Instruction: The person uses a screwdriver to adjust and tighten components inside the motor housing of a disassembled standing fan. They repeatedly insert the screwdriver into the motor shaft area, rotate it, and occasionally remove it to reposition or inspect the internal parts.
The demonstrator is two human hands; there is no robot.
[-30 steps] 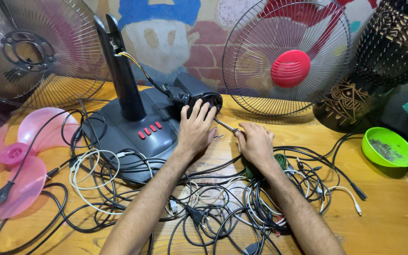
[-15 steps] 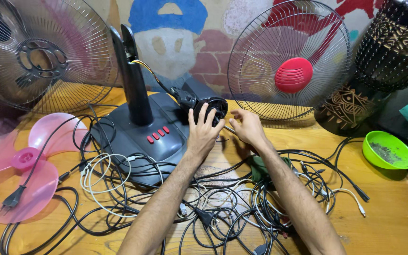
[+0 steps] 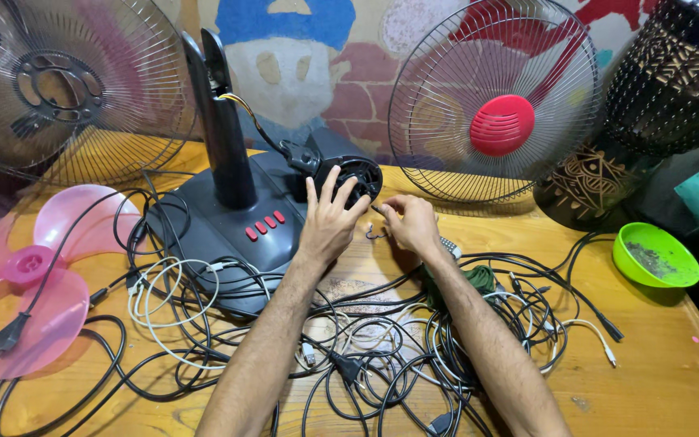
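On the wooden table (image 3: 689,380), your left hand (image 3: 329,222) has moved up, fingers spread open against the black fan motor (image 3: 349,174) beside the grey fan base (image 3: 228,231). Your right hand (image 3: 410,225) has closed in, apparently pinching a thin wire. Tangled cables (image 3: 349,356) crowd the near edge; open room lies rightward.

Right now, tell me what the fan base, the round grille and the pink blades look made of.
Fan base: grey plastic by its look, matte moulded shell with red buttons.
Round grille: thin metal wire, probably coated, with a glossy red cap.
Pink blades: translucent plastic; light shows through.
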